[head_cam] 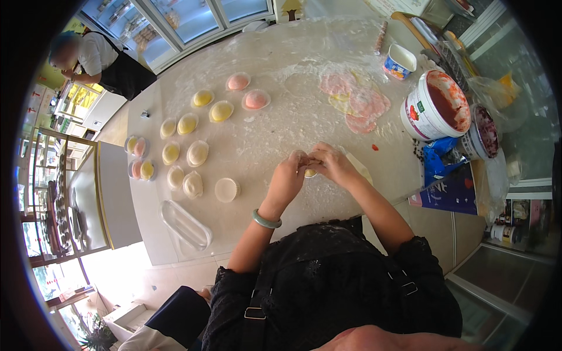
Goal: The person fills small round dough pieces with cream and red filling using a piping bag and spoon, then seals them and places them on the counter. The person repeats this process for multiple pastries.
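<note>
My left hand (292,169) and my right hand (331,163) meet over the floured table, fingertips pinched together on a small piece of dough. A pale yellow bit (310,173) shows just beneath the fingers; the rest is hidden by them. Partly behind my right hand lies a pale flat sheet (361,169). Pink and yellow dough rounds (355,98) overlap farther back on the table. To the left, several filled dough balls in paper cups, among them a yellow one (221,111) and a pink one (256,100), stand near an empty paper cup (227,190).
A clear plastic tray (186,224) lies at the table's left front. On the right stand a tub of red filling (415,107), a tub of purple filling (472,142), a blue packet (434,160) and a small carton (399,62). Another person (109,66) stands beyond the far left edge.
</note>
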A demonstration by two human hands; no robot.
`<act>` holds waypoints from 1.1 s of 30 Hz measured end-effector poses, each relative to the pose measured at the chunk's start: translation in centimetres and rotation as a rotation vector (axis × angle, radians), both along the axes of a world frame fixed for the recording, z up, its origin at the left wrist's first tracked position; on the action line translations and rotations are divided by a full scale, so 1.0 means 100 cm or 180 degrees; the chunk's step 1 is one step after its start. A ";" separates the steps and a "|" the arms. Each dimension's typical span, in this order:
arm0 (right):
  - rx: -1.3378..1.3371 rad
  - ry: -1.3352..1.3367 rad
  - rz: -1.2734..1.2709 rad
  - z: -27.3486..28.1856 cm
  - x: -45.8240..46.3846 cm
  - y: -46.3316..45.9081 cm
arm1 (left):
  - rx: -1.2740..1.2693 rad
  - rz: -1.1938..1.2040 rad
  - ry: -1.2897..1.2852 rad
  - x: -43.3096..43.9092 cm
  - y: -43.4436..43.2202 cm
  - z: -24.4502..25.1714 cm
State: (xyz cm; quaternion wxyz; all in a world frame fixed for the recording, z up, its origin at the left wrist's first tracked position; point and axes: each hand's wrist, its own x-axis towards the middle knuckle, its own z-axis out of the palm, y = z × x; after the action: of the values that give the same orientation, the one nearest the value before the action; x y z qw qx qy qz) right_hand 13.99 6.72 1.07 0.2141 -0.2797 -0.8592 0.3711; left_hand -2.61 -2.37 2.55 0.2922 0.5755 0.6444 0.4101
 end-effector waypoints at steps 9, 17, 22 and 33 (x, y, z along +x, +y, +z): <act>0.0087 0.0345 -0.0093 -0.008 0.005 0.001 | 0.0110 -0.0190 0.0624 -0.034 -0.009 -0.045; 0.0127 0.0098 -0.0124 -0.005 0.009 0.000 | -0.0562 0.0443 -0.0466 -0.022 -0.007 -0.047; 0.0395 0.0065 -0.0036 0.003 0.003 -0.003 | 0.0615 0.0240 0.1062 -0.004 -0.004 -0.024; -0.0175 0.0144 -0.0111 -0.004 0.003 0.003 | 0.0542 0.0467 0.0638 -0.008 -0.019 -0.032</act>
State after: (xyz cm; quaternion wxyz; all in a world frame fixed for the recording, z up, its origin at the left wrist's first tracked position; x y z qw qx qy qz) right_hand 14.32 6.98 0.68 0.2321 -0.2919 -0.8386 0.3971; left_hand -3.40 -4.31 -0.67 0.1458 0.5876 0.6735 0.4240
